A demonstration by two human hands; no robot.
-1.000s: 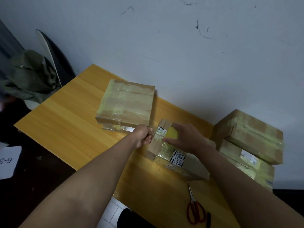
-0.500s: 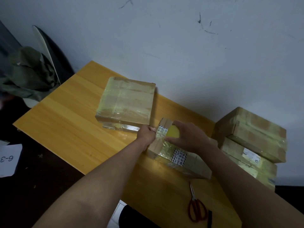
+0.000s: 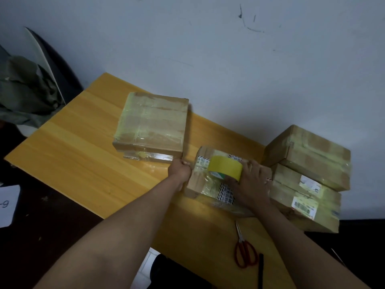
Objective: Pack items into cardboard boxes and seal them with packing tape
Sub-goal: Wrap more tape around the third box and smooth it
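Observation:
A small cardboard box [image 3: 203, 182] with striped labels and yellowish tape lies in the middle of the wooden table [image 3: 83, 155]. My right hand [image 3: 248, 182] grips a yellow tape roll [image 3: 226, 167] on top of this box. My left hand [image 3: 181, 170] is curled against the box's left end, and I cannot see whether it pinches the tape there. A flat taped box [image 3: 152, 126] sits just behind my left hand. Two taped boxes [image 3: 308, 163] are stacked at the right.
Red-handled scissors [image 3: 244, 249] and a black pen [image 3: 260, 270] lie near the table's front edge. A white wall runs right behind the boxes. A chair with a green garment [image 3: 25, 90] stands at the left. White paper [image 3: 8, 205] lies on the dark floor.
My right hand has drawn the tape roll up and over the top of the small box, so more of the roll shows. My left hand stayed at the box's left end.

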